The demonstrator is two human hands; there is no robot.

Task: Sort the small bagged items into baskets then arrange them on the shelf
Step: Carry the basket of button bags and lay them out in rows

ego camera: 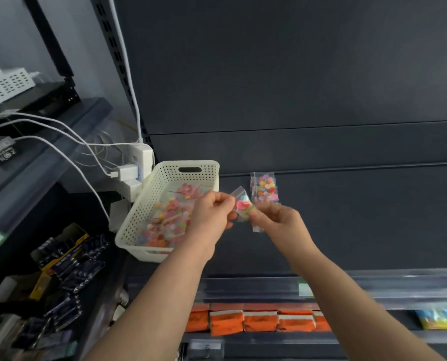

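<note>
Centrally, a small clear bag (243, 207) is held in the air between two hands, just above the dark shelf (347, 225) and just right of a basket. It is a glossy, crinkled zip pouch, tilted. Inside are a bright pink heart-like piece and pale green, blue and yellow bits. The view is slightly blurred, so finer detail is lost.

The left hand (212, 213) pinches the bag's left edge between thumb and curled fingers. The right hand (278, 218) pinches its right side with fingers curled in. A corner of a second clear pouch (258, 228) pokes out below that hand. Both bare forearms reach up from the bottom of the view, with the wrists close together.

Just behind the hands, a short row of matching bags (264, 187) lies overlapping on the shelf near its back wall. They are filled with orange, pink and yellow pieces.

To the left, the cream plastic basket (139, 220) sits on the shelf. It is rectangular, with walls dotted by small holes and a slot handle, and it holds a loose heap of bags (170, 217).

Beside the basket stands a white power strip (145, 157) with chargers (126, 170) plugged in. On a lower shelf sits a row of soft orange packets (259, 321). Dark blue and yellow packs (71, 267) are at lower left.
</note>
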